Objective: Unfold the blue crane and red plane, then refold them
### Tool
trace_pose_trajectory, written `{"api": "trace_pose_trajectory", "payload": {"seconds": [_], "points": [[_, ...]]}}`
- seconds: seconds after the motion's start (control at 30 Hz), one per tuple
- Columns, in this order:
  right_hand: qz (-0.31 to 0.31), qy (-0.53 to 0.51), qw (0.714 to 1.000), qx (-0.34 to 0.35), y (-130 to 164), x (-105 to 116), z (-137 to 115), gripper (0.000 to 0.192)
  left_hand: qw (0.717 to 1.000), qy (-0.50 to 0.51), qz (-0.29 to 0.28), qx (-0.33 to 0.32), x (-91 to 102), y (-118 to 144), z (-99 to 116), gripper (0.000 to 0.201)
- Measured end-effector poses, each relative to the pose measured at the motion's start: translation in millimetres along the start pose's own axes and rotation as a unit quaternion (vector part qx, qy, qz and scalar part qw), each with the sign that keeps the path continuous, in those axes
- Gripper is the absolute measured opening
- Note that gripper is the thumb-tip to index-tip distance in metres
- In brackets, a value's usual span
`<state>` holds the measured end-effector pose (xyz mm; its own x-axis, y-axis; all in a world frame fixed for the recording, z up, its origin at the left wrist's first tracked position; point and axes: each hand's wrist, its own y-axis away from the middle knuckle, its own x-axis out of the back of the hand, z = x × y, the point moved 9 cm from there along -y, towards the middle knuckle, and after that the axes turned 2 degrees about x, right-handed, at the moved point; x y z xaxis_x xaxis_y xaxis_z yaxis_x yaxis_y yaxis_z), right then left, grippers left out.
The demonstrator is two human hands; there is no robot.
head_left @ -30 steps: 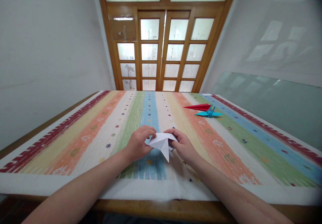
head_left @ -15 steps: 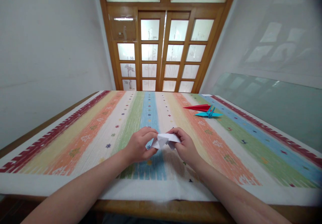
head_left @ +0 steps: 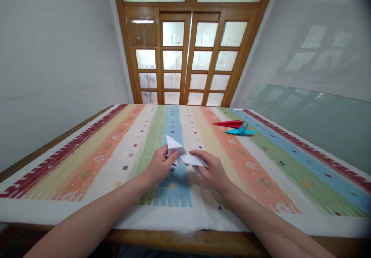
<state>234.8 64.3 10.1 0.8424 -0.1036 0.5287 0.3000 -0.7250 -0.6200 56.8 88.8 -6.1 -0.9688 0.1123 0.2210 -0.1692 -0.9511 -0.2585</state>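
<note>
A folded piece of white paper is held between my two hands, just above the near middle of the table. My left hand is closed on its left part, thumb on top, and a pointed flap rises there away from me. My right hand pinches the right part, the index finger lying along its upper edge. Some lower folds are hidden by the fingers. Farther off to the right, a blue paper crane rests in front of a red paper plane.
A striped, patterned tablecloth covers the table, whose wooden front edge shows close to me. On the right stands a greenish glass panel by the wall. Beyond the table are wooden doors with glass panes.
The white paper has been turned and opened out, so a pointed flap now stands up on its left. My left thumb has moved on top of the paper; my right hand has shifted slightly.
</note>
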Motion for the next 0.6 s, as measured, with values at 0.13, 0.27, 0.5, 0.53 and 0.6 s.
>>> {"api": "trace_pose_trajectory", "payload": {"seconds": [0.13,0.27,0.5,0.53,0.6], "points": [[-0.009,-0.010,1.000,-0.009,0.2,-3.3,-1.0,0.040,0.999,0.044,0.002,0.030,1.6,-4.5,-6.1,0.039],[-0.012,-0.030,0.999,-0.033,0.0,-5.8,1.7,0.040,0.994,0.091,0.004,0.060,3.7,-8.6,-14.6,0.051],[-0.016,-0.173,0.973,-0.151,0.4,-13.9,27.0,0.043,0.987,0.132,0.037,0.085,13.2,-12.5,-22.4,0.052],[-0.024,-0.202,0.962,-0.182,2.3,-17.7,32.9,0.044,0.985,0.140,0.037,0.089,13.4,-13.0,-23.7,0.051],[-0.034,-0.255,0.937,-0.237,6.3,-24.2,41.5,0.046,0.985,0.146,0.032,0.092,12.7,-14.1,-26.1,0.050]]}}
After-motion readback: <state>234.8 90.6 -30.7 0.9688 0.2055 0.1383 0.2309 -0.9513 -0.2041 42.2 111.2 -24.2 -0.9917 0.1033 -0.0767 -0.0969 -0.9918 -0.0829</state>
